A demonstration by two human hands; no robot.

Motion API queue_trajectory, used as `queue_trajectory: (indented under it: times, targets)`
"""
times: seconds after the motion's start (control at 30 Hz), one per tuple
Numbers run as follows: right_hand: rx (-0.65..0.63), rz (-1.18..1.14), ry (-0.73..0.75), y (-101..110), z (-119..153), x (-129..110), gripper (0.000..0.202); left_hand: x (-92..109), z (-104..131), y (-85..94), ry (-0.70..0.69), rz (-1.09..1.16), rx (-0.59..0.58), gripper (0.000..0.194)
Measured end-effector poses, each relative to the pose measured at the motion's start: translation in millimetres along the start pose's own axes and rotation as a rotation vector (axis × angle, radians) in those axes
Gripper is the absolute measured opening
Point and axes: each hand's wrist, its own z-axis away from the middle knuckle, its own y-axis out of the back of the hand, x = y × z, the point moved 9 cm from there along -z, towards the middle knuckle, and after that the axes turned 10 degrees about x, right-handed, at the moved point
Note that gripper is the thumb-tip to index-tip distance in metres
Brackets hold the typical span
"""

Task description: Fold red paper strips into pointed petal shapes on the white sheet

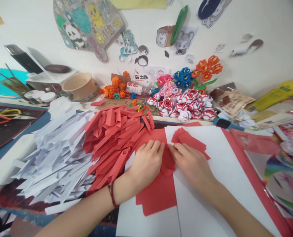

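Note:
A small piece of red paper [168, 163] lies between my hands, its lower corner folded to a point. My left hand [148, 159] has its fingers curled down on the left side of this piece. On the right side, the bent fingers of my right hand [192, 161] press close to its edge; their tips are partly hidden. Under my left hand are red paper sheets [158, 197]. More cut red pieces [191, 141] lie beyond my right hand, on large white paper [208, 204].
Folded red strips [112, 141] and folded white strips [60, 158] are heaped at the left. Red-and-white paper flowers [186, 105] stand along the back ledge. Scissors [10, 117] rest at the far left, and a plastic packet [277, 174] lies at the right.

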Motion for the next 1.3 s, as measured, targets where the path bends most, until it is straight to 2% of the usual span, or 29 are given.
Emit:
queue_trajectory:
  times: [0.07, 0.23, 0.4, 0.5, 0.7, 0.97, 1.3]
  targets:
    - [-0.027, -0.016, -0.006, -2, 1, 1, 0.026, 0, 0, 0.7, 0.010, 0.011, -0.007, 0.035]
    - [-0.115, -0.134, -0.139, -11, 5, 10, 0.034, 2, 0, 0.8, 0.009, 0.015, -0.017, 0.038]
    - [-0.115, -0.191, -0.154, -15, 8, 9, 0.036, 1, 1, -2.0, 0.033, 0.009, -0.024, 0.041]
    - [-0.109, -0.165, -0.119, -13, 8, 7, 0.034, 2, 3, -4.1, 0.029, 0.023, -0.019, 0.043]
    - [-0.055, -0.022, 0.050, -3, 1, -4, 0.030, 6, 5, -8.8, 0.004, 0.011, -0.014, 0.050]
    - [-0.050, 0.053, 0.100, -1, 1, -9, 0.031, 9, 5, -9.1, -0.042, -0.021, -0.014, 0.050]
    - [-0.086, 0.028, 0.099, -6, 3, -9, 0.039, 9, 5, -8.4, -0.045, -0.011, -0.013, 0.053]
